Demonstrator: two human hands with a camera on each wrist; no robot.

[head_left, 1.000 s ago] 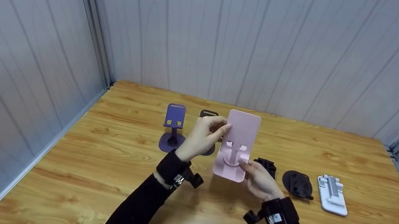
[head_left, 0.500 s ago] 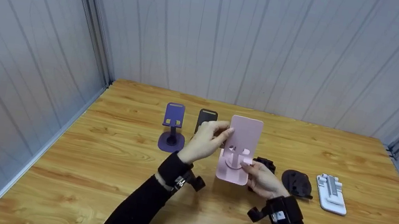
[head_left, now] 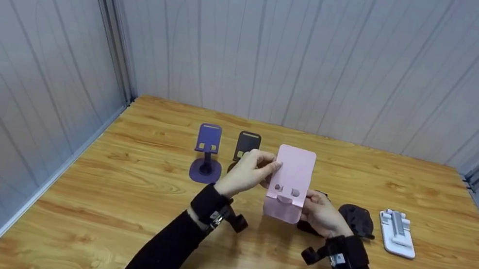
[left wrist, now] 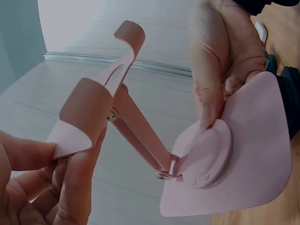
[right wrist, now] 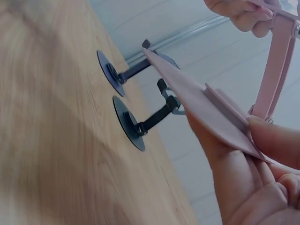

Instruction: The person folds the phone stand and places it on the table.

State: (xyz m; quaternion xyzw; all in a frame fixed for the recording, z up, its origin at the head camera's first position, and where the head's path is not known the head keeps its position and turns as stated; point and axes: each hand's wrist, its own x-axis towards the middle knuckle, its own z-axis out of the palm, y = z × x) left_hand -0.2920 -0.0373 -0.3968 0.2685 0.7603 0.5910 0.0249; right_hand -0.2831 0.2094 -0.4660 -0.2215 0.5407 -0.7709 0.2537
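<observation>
Both hands hold a pink phone stand [head_left: 293, 171] up over the table in the head view. My left hand [head_left: 249, 171] pinches the left edge of its cradle plate between thumb and fingers. The right hand [head_left: 325, 214] grips the base [left wrist: 253, 154], thumb on top near the round pivot and fingers beneath, as the left wrist view shows. Between cradle and base the hinged arm [left wrist: 143, 133] stands unfolded at an angle. In the head view the cradle plate hides most of the base and the right fingertips.
Behind the left hand stand a purple phone stand [head_left: 208, 153] and a black phone stand [head_left: 248, 145], both unfolded. To the right lie a folded black stand [head_left: 356, 220] and a folded white stand [head_left: 398, 233]. Another black item [head_left: 309, 227] is partly hidden behind the right hand.
The pink stand has moved slightly right and nearer. Its cradle plate has tilted down over the base, with the front lip now facing the head camera. Both hands keep their hold.
</observation>
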